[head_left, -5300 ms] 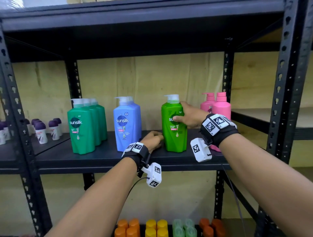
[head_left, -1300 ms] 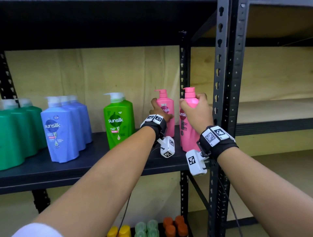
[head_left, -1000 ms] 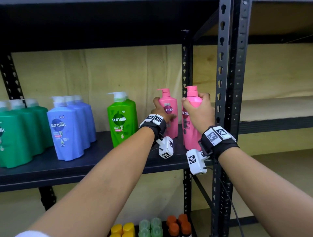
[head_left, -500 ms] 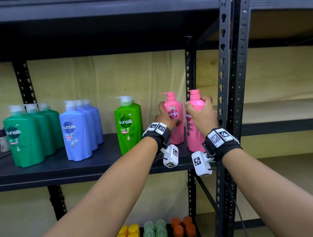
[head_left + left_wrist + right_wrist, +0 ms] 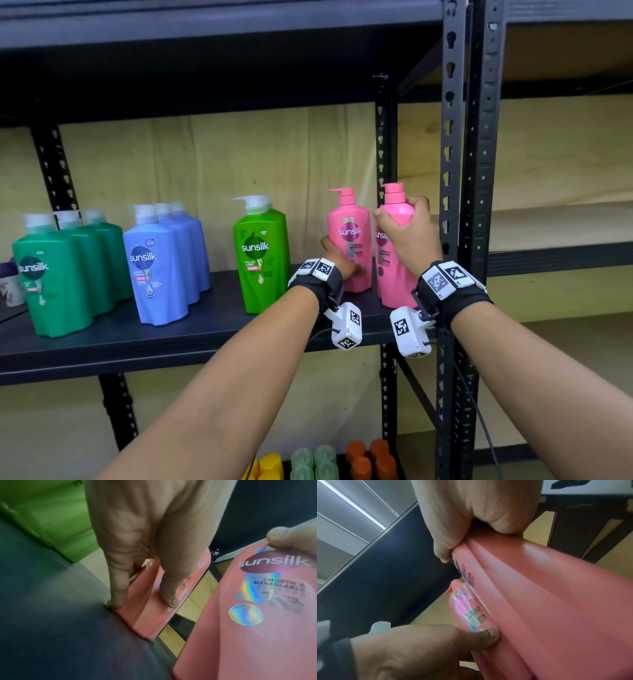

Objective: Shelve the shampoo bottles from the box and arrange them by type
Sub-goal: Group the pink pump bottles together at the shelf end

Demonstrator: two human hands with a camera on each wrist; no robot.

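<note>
On the shelf [image 5: 205, 329], each hand's fingers [image 5: 169, 588] grasp one upright pink bottle [image 5: 349, 240].

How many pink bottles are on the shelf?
2: left one upright at the back, left hand at its base; right one gripped by right hand. None seems hidden.

hands [image 5: 376, 246] on pink bottles [image 5: 349, 240]

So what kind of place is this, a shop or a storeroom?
Probably a stockroom or a mock shop. Black slotted metal racking backed by bare plywood holds shampoo bottles grouped by colour: dark green, blue, pink.
</note>
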